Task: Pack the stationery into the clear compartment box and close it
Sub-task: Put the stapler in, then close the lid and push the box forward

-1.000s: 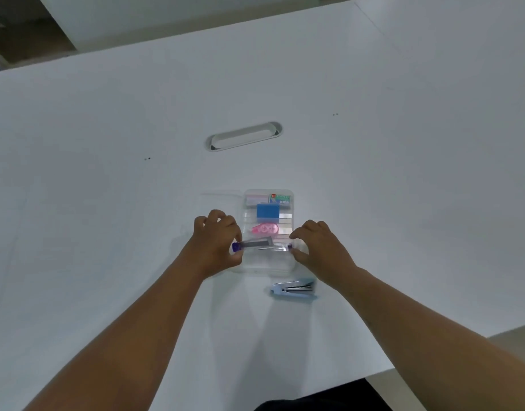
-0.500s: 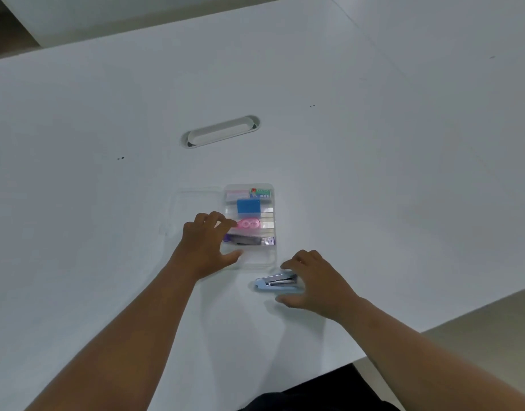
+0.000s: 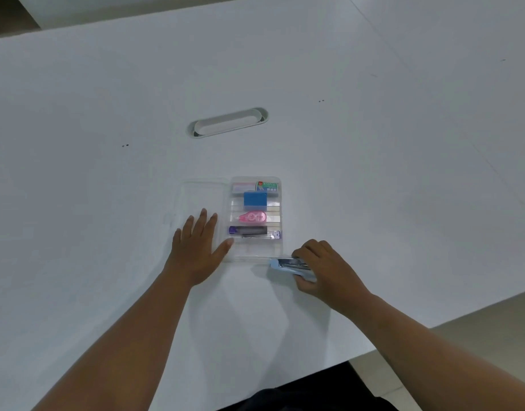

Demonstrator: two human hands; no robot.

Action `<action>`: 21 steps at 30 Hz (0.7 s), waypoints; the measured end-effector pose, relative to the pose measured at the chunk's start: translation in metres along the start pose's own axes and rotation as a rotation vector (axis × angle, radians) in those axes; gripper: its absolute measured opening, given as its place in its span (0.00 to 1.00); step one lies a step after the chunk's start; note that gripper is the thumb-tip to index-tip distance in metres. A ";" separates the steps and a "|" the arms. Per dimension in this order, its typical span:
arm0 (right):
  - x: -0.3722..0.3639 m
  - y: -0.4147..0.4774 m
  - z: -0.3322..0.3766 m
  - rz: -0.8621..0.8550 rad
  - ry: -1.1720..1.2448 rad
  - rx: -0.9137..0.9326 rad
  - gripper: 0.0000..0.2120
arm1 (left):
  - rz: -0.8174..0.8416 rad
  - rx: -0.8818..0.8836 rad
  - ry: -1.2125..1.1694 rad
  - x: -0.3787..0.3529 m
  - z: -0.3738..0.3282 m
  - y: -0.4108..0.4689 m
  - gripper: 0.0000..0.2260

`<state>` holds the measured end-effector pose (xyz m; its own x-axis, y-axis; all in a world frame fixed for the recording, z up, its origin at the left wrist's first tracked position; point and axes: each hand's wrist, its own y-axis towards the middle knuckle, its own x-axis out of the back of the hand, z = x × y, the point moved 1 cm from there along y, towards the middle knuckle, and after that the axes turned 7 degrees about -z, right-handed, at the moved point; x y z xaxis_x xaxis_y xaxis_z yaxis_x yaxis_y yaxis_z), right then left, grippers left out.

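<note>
The clear compartment box lies open on the white table, its lid folded flat to the left. Inside, from far to near, are two small staple packets, a blue block, a pink correction tape and a purple-capped lead case. The nearest compartment holds nothing. My left hand rests flat with fingers spread on the lid, its thumb touching the box's left wall. My right hand grips a light blue stapler just off the box's near right corner.
An oval cable slot is set into the white table beyond the box. The table's near edge runs diagonally at the lower right, with floor below it. A seam between tabletops crosses the far right.
My left hand let go of the lead case and flattened onto the lid. My right hand left the box, dropped to the stapler and closed around it.
</note>
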<state>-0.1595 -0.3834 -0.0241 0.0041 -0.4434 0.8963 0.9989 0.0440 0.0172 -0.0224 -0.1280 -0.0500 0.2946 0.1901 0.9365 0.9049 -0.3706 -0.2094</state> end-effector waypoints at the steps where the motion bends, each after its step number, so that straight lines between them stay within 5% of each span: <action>1: 0.001 0.004 0.001 -0.017 0.005 -0.002 0.16 | -0.022 -0.001 -0.010 -0.001 0.000 0.000 0.33; 5: 0.000 0.027 0.012 -0.048 0.020 0.002 0.16 | -0.099 -0.013 -0.043 -0.006 0.001 -0.001 0.25; 21: -0.031 0.056 0.042 0.012 -0.226 0.183 0.23 | -0.147 -0.034 0.051 -0.014 0.005 -0.001 0.29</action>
<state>-0.1057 -0.3295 -0.0327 -0.0155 -0.2317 0.9727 0.9736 0.2180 0.0674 -0.0260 -0.1253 -0.0642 0.1427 0.1988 0.9696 0.9262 -0.3724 -0.0599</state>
